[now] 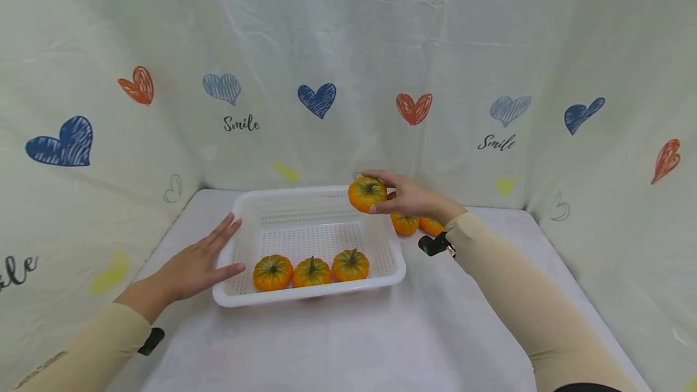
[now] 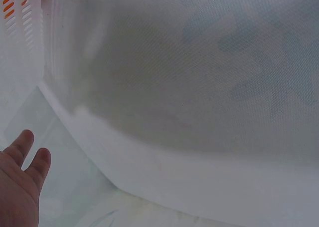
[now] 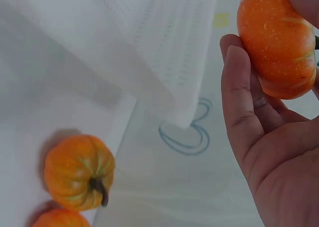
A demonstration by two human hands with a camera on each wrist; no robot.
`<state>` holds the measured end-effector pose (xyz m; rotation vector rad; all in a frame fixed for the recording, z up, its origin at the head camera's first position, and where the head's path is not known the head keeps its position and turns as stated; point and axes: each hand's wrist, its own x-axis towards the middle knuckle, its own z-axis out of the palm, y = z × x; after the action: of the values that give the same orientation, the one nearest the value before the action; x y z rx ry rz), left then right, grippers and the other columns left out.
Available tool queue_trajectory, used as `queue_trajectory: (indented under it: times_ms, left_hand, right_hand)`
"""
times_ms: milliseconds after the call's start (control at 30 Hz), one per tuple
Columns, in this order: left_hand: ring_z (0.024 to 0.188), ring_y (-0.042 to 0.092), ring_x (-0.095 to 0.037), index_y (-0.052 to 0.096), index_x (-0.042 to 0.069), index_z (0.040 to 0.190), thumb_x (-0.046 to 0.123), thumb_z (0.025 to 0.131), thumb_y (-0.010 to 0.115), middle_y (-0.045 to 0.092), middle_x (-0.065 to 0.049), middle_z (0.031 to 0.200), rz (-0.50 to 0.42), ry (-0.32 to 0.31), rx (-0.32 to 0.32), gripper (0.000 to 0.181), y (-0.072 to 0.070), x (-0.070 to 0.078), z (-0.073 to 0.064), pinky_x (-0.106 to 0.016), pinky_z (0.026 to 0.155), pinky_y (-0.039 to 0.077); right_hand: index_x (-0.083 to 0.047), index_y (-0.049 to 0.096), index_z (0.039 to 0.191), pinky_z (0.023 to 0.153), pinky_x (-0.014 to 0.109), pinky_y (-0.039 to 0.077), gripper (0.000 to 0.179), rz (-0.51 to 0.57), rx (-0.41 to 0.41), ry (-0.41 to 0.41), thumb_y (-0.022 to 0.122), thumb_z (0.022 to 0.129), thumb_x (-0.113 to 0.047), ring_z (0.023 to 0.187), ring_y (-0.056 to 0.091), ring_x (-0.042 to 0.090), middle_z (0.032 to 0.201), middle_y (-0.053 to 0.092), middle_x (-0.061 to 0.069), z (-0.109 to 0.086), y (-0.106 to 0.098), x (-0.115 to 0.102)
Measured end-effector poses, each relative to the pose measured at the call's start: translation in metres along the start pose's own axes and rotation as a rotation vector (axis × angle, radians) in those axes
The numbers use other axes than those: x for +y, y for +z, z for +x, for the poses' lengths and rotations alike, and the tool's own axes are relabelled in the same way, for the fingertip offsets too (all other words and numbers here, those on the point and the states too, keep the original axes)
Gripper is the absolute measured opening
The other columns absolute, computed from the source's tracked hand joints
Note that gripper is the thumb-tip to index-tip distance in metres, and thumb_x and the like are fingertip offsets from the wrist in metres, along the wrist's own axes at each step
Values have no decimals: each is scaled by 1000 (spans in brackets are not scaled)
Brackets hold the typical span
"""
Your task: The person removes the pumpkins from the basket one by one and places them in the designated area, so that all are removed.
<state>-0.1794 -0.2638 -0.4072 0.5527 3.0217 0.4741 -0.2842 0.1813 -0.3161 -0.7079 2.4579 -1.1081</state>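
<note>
My right hand (image 1: 414, 198), worked from afar, pinches a small orange pumpkin (image 1: 366, 195) between thumb and fingers, holding it off the white-covered worktop (image 1: 327, 343) near the far right corner of a plastic basket (image 1: 310, 236). My left hand (image 1: 193, 268) lies with its fingers spread at the basket's left rim, perhaps to steady it, though I cannot tell how firmly it presses. Inside, a left pumpkin (image 1: 272, 273), a middle pumpkin (image 1: 312, 272) and a right pumpkin (image 1: 351, 265) sit in a row along the near side; two loose pumpkins (image 1: 405, 224) lie outside, beyond the basket's right end. I judge the step in hand to be a carry, partway through filling the basket; whether the held pumpkin is already inside the rim, my views do not settle. The next move seems to call for lowering it onto the bare mesh floor, clear of the row, and parting the fingers only once it rests.
</note>
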Motion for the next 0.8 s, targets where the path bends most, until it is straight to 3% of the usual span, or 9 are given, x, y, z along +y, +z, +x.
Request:
queue_trajectory:
  times_ms: [200,567,800]
  left_hand:
    - [136,36,-52,8,19,162,58,93,58,1,-11,167,-2,5,2,94,1,-1,-1,-69,97,39]
    - [136,36,-52,8,19,162,59,93,58,1,-11,167,-1,-3,3,95,1,1,0,-68,96,41]
    - [135,37,-51,10,17,162,59,92,59,2,-12,167,2,-3,8,95,0,2,-1,-68,96,42]
  right_hand:
    - [-35,33,155,100,47,47,80,7,50,27,77,88,-34,121,51,33,149,42,3,-20,-16,17]
    - [-33,32,156,103,58,42,80,-19,147,81,76,90,-33,127,48,39,154,38,11,-58,-38,51]
    - [-29,29,158,102,65,38,82,-13,198,133,74,90,-38,139,32,43,159,29,12,-79,-46,78]
